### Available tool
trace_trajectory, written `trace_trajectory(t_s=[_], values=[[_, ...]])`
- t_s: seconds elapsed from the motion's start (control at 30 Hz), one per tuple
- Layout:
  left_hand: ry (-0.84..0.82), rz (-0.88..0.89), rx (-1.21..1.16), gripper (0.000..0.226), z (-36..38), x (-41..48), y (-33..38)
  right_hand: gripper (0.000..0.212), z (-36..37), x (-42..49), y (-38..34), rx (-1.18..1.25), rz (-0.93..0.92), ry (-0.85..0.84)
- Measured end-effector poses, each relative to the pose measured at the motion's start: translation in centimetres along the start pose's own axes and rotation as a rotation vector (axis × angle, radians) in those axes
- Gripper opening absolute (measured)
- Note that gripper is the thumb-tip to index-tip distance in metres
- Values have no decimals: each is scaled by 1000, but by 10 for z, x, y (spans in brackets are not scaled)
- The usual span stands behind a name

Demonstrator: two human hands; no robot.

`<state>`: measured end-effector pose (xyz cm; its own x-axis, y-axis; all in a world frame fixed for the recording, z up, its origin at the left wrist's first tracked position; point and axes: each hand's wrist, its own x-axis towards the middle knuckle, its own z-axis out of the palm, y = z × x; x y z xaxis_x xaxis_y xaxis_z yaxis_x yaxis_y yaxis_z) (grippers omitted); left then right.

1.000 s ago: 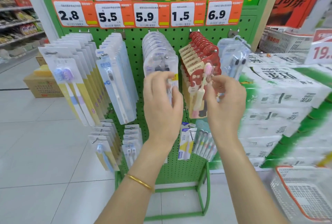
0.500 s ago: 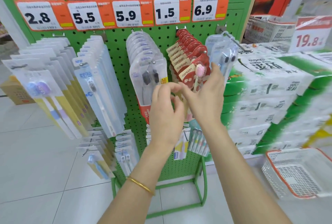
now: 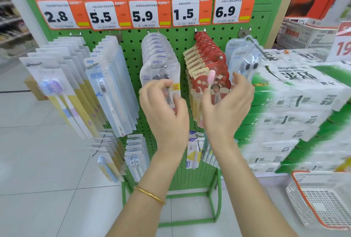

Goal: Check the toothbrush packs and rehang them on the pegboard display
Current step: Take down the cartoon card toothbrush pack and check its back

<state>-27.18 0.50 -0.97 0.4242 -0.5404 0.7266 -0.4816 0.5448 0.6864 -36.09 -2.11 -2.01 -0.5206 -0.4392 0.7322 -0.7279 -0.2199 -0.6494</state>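
At the middle of the green pegboard (image 3: 133,50), under two rows of price tags (image 3: 144,16), both hands are raised in front of the hanging toothbrush packs. The left hand (image 3: 165,109), with a gold bangle (image 3: 150,195) on its wrist, hovers before the lower half of the clear packs (image 3: 159,61). Its fingers are loosely curved and blurred, and no grip shows. I cannot tell whether they brush the front pack. The right hand (image 3: 228,103) is cupped and relaxed, thumb up, holding nothing. Its fingertips (image 3: 207,94) lie at the lower right edge of the front red pack (image 3: 218,82), touching or just beside it. The red packs (image 3: 205,60) hang in a fanned row on one peg that juts toward the viewer. Each pack's long axis runs up and down, with the hang hole at the top, above the hands. The right hand is clearly the nearer one to them, and the left is nearer the clear row. Lifting a red pack off probably means gripping the front one and drawing it toward the viewer along the peg. Stacked tissue packs (image 3: 296,103) stand to the right.
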Motion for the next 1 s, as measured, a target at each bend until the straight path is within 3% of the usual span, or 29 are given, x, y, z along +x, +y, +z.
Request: trace_trajectory(t_s=[0.1,0.33,0.73,1.0], values=[[108,-89,75,47,-4,11,-5,45,-3,-7,-8,-10,-108,75],[-55,-108,279,93,9,23,-16,46,0,-5,-9,18,-40,-4],[111,23,359,80,22,27,-19,51,3,-1,-5,-7,-26,-33],[121,36,391,81,27,21,-19,47,4,3,-2,32,-16,-11]])
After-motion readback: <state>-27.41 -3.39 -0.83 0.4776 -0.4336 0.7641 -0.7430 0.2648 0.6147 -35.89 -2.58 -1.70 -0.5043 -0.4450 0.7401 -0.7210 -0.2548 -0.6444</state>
